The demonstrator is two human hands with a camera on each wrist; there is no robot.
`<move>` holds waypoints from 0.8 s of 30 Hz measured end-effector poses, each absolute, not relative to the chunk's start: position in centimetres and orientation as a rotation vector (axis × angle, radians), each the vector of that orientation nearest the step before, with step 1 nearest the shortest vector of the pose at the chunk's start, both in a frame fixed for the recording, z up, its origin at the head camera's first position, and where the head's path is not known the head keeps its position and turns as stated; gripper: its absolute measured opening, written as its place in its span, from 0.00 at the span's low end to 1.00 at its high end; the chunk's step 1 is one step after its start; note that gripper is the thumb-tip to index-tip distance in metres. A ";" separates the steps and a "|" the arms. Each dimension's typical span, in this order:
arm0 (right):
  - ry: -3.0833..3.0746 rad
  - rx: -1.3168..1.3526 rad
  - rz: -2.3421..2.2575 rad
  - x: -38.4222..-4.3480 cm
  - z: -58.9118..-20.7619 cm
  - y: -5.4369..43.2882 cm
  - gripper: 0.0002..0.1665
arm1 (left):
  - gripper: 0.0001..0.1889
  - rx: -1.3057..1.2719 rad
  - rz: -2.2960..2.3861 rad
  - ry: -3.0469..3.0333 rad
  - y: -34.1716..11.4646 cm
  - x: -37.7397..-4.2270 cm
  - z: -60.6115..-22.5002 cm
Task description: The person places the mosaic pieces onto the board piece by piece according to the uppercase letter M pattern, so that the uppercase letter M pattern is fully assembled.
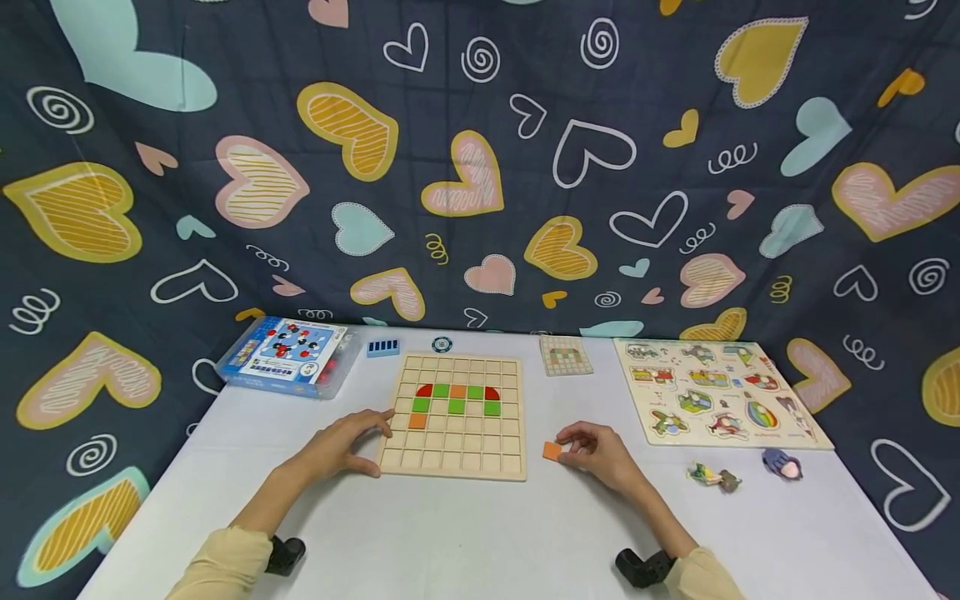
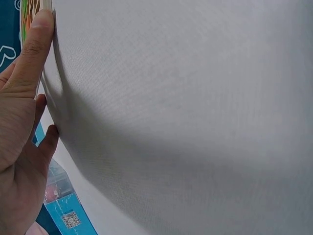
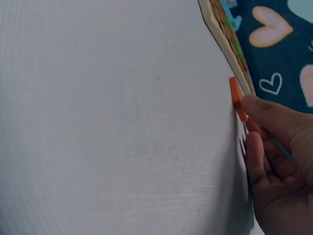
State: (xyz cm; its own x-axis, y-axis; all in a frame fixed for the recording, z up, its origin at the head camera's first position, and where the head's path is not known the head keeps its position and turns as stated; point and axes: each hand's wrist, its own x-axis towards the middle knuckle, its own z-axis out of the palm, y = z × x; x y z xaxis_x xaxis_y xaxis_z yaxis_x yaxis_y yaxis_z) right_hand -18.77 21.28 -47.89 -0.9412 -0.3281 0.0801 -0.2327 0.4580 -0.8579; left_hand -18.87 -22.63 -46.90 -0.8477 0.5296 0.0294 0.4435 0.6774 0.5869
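A wooden grid board (image 1: 457,460) lies on the white table. Across its upper rows runs an arch of green square tiles, two orange squares and two rounded red tiles (image 1: 492,393). My left hand (image 1: 341,443) rests along the board's left edge, thumb at the near corner and fingers farther up. In the left wrist view that thumb (image 2: 34,54) reaches the board's rim. Just right of the board, my right hand (image 1: 600,454) pinches an orange square tile (image 1: 551,451) between thumb and fingers. The right wrist view shows this tile (image 3: 236,99) tilted near the board's side.
Behind the board lie a small pattern card (image 1: 566,356), a round chip (image 1: 442,344) and a blue slotted piece (image 1: 383,347). A blue boxed set (image 1: 288,357) stands back left. A picture puzzle board (image 1: 720,392) lies right, with small figures (image 1: 714,477) and a purple toy (image 1: 782,464) before it.
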 end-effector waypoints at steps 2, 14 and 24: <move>2.602 -0.485 -1.516 -18.4 -47.3 20.9 0.14 | 0.27 0.799 0.906 2.741 -22.6 -18.9 -46.9; 2.629 -0.430 -1.565 -18.5 -48.9 21.3 0.15 | 0.27 0.830 0.917 2.739 -22.5 -18.7 -46.7; 2.604 -0.179 -1.742 -18.5 -48.8 20.4 0.13 | 0.27 0.805 0.909 2.745 -22.5 -18.7 -46.7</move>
State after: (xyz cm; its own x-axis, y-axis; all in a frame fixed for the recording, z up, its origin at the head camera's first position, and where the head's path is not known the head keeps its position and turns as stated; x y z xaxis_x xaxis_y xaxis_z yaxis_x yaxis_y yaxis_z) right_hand -18.52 20.41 -48.84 -0.9935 -0.0971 0.0602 -0.0927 0.3771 -0.9215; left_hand -18.72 -22.55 -46.70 -0.8470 0.5305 0.0339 0.4457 0.6741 0.5890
